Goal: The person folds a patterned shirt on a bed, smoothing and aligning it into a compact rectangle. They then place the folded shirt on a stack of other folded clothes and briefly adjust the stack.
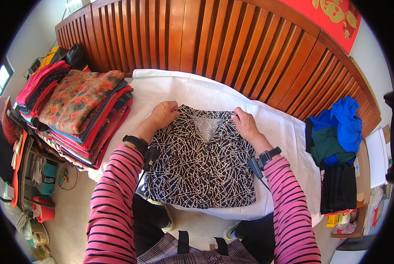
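Note:
A black garment with a white branching print (203, 165) lies spread on a white sheet (170, 82) in front of me, its V-shaped neck opening at the top. My left hand (165, 114) grips its upper left corner between thumb and fingers. At the upper right corner, my right hand (246, 123) pinches the same cloth. The garment's top edge is stretched between both hands, and its lower edge reaches near the front edge of the sheet. Both wrists wear black straps with small devices.
Tall stacks of folded clothes (84, 99) stand at the left. Blue and dark green garments (335, 135) lie heaped at the right, above a folded black cloth (339, 188). A slatted wooden headboard (187, 36) rises behind the sheet. A red bucket (44, 209) stands at lower left.

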A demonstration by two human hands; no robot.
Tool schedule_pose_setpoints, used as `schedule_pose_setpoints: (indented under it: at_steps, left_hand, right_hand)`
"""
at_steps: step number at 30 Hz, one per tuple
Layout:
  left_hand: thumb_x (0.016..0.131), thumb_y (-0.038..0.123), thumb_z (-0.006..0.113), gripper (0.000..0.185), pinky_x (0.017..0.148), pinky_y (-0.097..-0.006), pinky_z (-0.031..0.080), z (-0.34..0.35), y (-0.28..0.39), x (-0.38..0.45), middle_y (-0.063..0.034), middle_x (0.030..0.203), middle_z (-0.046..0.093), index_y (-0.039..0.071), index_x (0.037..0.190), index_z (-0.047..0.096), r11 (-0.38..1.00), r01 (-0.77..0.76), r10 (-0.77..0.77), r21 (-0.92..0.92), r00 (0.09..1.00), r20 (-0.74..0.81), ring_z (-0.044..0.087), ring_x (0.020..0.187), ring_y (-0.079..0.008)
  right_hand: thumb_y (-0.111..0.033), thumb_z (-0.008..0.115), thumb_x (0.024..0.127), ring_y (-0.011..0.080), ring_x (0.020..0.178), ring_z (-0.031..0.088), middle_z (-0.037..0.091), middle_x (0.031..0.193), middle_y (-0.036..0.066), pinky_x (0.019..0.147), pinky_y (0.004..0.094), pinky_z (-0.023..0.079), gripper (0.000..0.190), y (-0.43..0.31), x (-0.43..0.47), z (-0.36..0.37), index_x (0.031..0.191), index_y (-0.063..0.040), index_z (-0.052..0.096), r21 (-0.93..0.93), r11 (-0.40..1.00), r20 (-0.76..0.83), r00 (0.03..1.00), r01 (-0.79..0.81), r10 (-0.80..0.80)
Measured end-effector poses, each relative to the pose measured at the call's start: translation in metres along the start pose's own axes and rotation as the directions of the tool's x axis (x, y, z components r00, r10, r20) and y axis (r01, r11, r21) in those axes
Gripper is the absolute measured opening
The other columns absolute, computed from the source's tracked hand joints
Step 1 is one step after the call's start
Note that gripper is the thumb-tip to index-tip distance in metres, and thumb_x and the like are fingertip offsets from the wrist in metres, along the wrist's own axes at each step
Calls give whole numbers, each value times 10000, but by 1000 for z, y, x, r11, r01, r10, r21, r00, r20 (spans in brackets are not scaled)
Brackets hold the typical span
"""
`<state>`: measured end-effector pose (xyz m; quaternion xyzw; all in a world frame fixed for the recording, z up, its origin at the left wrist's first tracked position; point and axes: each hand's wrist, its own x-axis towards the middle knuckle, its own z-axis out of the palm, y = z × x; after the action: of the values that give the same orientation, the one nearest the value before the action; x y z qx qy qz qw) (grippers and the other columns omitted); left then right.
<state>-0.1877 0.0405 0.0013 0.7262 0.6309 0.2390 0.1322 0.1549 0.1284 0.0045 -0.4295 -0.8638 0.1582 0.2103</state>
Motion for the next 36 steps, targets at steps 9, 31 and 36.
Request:
schedule_pose_setpoints:
  at_steps: [9, 31, 36]
  left_hand:
    - [972, 392, 561, 346, 743, -475, 559, 18, -17, 3, -159, 837, 717, 58, 972, 650, 908, -8, 44, 418, 996, -77, 700, 835, -375]
    - [892, 205, 656, 223, 878, -450, 483, 1, 18, -53, -124, 1059, 607, 49, 1038, 591, 855, 167, 35, 492, 926, -375, 582, 1050, -335]
    - [815, 100, 664, 265, 943, -452, 433, 30, 32, -70, -125, 1140, 568, 34, 1061, 590, 896, 10, 111, 445, 963, -244, 540, 1101, -326]
  right_hand:
    - [-351, 564, 992, 397, 813, 684, 698, 820, 180, 725, 511, 524, 280, 2, 4, 9, 995, -71, 569, -269, 958, 8, 995, -95, 101]
    - [-311, 685, 895, 296, 1049, 619, 640, 1089, 86, 890, 433, 502, 254, 33, -57, -11, 1019, -96, 629, -171, 985, 110, 993, -20, 39]
    - [-189, 643, 896, 328, 1001, 620, 639, 997, 120, 856, 451, 498, 135, 34, -55, -6, 933, -81, 571, -81, 990, -44, 993, -111, 108]
